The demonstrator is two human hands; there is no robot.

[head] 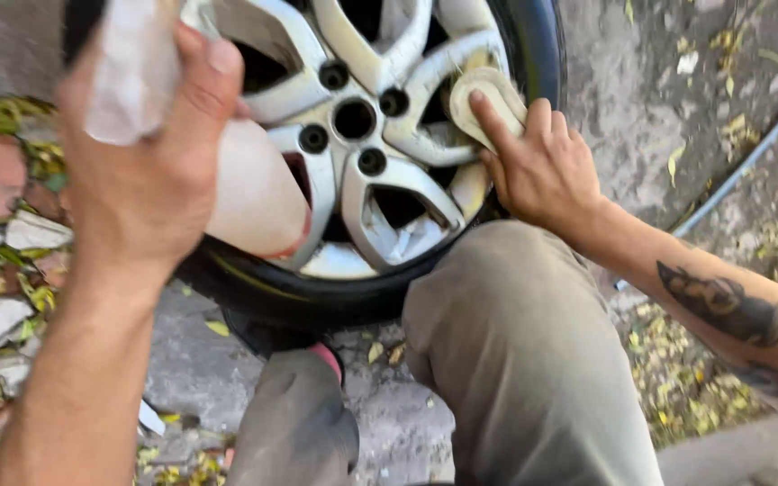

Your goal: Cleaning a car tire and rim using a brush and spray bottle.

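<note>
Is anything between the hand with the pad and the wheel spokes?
Nothing visible: the right hand presses the pale pad straight onto a spoke of the silver wheel. The left hand holds a bottle off to the side.

One package shows: a pale, whitish plastic bottle [249, 193] at the upper left, in front of the silver wheel [362, 135]. It is tilted, its rounded base with a thin red edge pointing down and to the right, just over the rim's lower spokes. The left hand [150, 148] wraps around its upper part, hiding the top. No labels, signs or screens can be made out.
</note>
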